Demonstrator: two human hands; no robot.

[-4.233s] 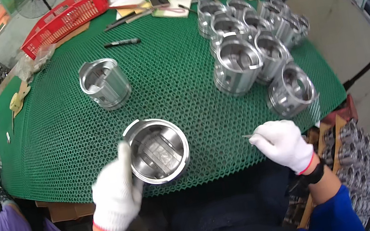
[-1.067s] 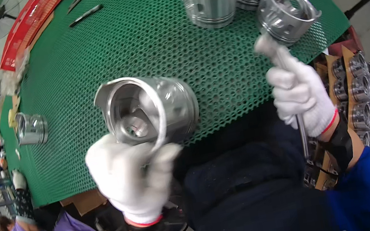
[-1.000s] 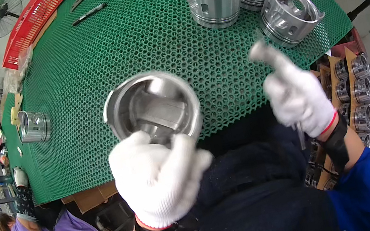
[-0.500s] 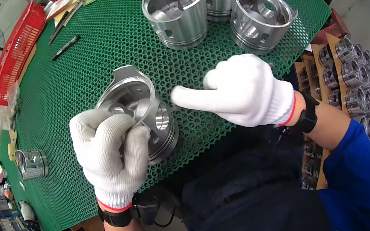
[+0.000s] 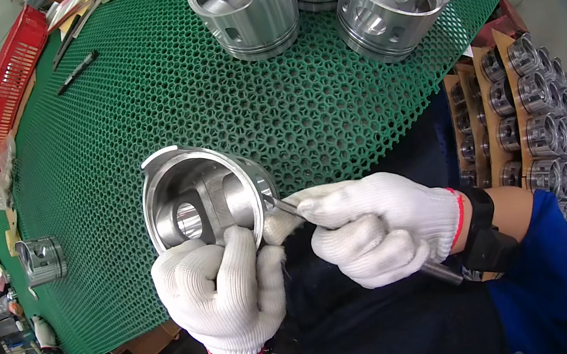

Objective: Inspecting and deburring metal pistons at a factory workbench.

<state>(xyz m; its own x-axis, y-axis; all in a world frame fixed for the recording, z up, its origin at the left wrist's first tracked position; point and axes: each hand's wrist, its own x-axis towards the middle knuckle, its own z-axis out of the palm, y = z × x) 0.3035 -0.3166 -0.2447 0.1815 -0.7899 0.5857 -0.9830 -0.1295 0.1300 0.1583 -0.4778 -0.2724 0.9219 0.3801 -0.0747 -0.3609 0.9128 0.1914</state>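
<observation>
Green mat (image 5: pixel 137 119); shiny hollow piston (image 5: pixel 206 183); left fingers (image 5: pixel 241 256) gripping rim (image 5: pixel 255 199), right fingers (image 5: pixel 331 208) pinching tool (image 5: pixel 441 273).

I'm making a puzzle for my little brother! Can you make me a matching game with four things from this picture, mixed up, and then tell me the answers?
Things:
1. Left hand
2. Right hand
3. Basket
4. Pen

Matches:
A. Red, with holes in its side
B. Holding a thin metal tool
C. Black, lying on the green mat
D. Gripping a metal piston

Right pairs: 1-D, 2-B, 3-A, 4-C
</observation>
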